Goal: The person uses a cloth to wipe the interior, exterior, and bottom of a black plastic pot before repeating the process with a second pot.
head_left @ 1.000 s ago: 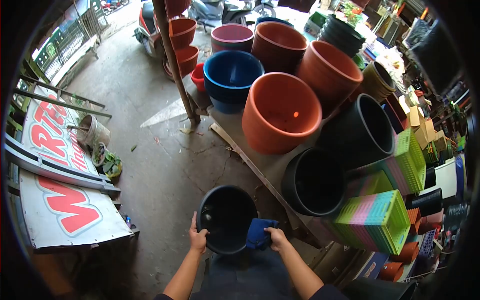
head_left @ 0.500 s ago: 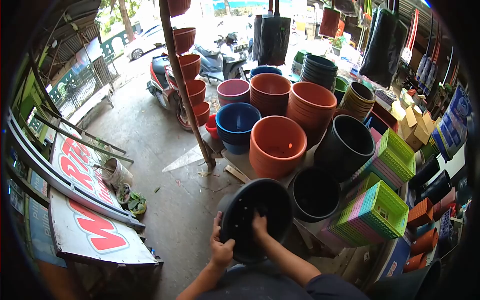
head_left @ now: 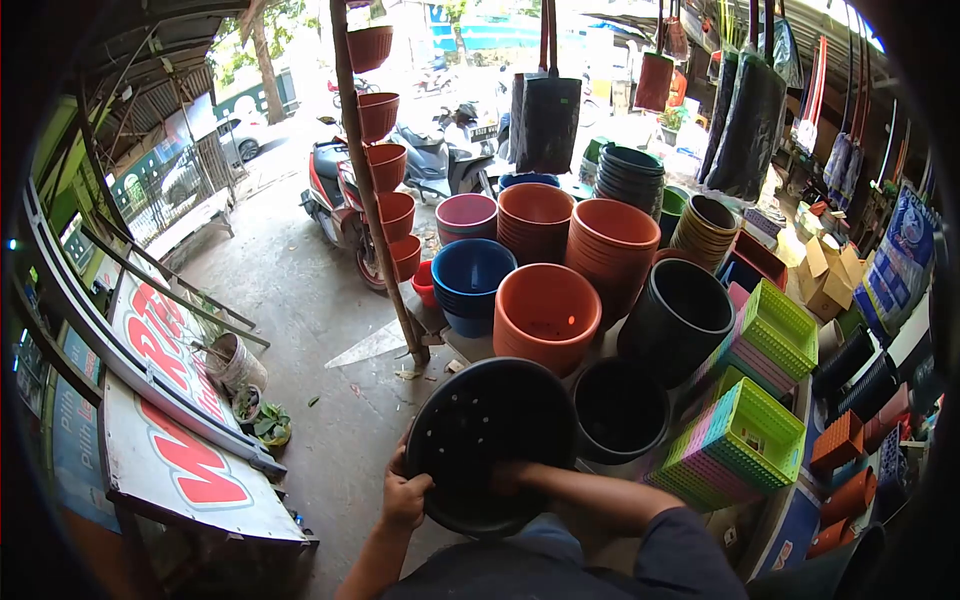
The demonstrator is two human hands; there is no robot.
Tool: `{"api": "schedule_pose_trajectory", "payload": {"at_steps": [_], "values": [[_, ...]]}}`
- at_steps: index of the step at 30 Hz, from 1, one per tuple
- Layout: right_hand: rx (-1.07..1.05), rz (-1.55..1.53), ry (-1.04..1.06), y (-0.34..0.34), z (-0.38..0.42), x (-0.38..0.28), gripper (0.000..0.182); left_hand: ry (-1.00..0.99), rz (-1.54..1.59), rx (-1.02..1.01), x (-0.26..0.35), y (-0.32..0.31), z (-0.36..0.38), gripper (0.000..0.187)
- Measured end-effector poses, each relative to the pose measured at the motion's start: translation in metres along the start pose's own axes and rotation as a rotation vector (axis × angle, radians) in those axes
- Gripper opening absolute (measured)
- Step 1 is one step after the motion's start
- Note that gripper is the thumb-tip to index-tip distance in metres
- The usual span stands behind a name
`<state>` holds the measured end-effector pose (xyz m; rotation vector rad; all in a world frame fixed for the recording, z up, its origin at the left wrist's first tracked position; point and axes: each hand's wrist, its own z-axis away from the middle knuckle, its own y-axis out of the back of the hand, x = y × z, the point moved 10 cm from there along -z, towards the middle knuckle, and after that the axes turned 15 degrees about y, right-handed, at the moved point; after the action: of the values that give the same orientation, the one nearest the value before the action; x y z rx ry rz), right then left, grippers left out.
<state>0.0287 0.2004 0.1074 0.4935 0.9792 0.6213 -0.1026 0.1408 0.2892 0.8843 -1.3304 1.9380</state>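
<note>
A large round black pot (head_left: 475,400) is tilted with its mouth toward me, and small light holes show in its bottom. My left hand (head_left: 405,492) grips the pot's left rim, its fingers closed on the edge. Inside the pot is my right hand (head_left: 512,478), dark in shadow near the lower inner wall, its fingers hard to make out. Just right of this pot stands another black pot (head_left: 621,411), and behind it an orange pot (head_left: 547,318).
Stacks of orange pots (head_left: 613,245), blue pots (head_left: 474,277) and green baskets (head_left: 765,432) stand ahead and to the right. A wooden post (head_left: 372,190) carries hanging pots. A signboard (head_left: 200,460) lies left; motorbikes (head_left: 345,200) stand beyond.
The black pot has turned more toward me and shows larger. My right hand has moved down inside it, and my left hand has shifted left with the rim. The view has tilted up slightly.
</note>
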Motion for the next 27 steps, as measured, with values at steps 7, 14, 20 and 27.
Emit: {"api": "schedule_pose_trajectory", "payload": {"at_steps": [7,14,20,27], "values": [[0.203,0.816,-0.052,0.076,0.092,0.022,0.046,0.120,0.003,-0.113,-0.020,-0.021,0.004,0.054],[0.810,0.841,0.034,0.102,0.113,0.033,0.040,0.102,-0.100,-0.203,-0.045,-0.025,-0.018,0.065],[0.457,0.418,-0.059,0.002,0.091,-0.006,0.031,0.117,-0.041,-0.146,-0.031,-0.028,-0.014,0.056],[0.652,-1.176,-0.010,-0.004,0.067,-0.058,0.045,-0.025,-0.215,-0.196,-0.075,-0.034,-0.009,0.040]]}}
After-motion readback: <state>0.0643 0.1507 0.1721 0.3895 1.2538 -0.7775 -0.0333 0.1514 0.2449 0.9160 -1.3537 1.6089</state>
